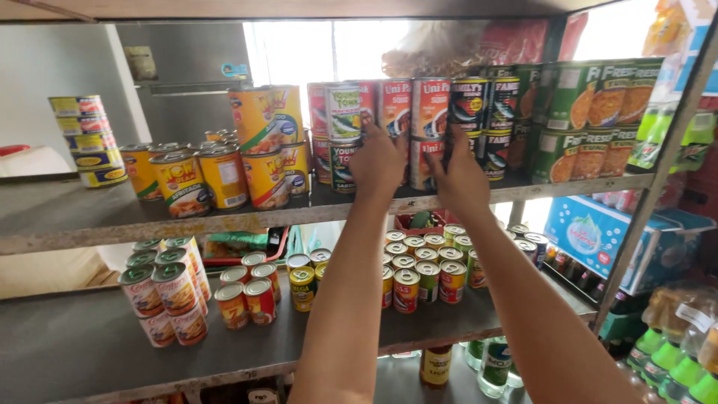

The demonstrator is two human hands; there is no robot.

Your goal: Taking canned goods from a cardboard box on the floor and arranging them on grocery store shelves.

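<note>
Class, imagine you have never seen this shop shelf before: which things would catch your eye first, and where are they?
Two bare arms reach up the middle, the left hand and right hand on stacked red-labelled cans on the upper shelf. Left of them stand yellow cans; at far right, green-labelled cans.

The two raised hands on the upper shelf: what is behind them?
Behind the left hand and right hand stand stacked red cans on the upper shelf. The lower cans there are mostly covered, so whether the fingers grip one is unclear.
</note>
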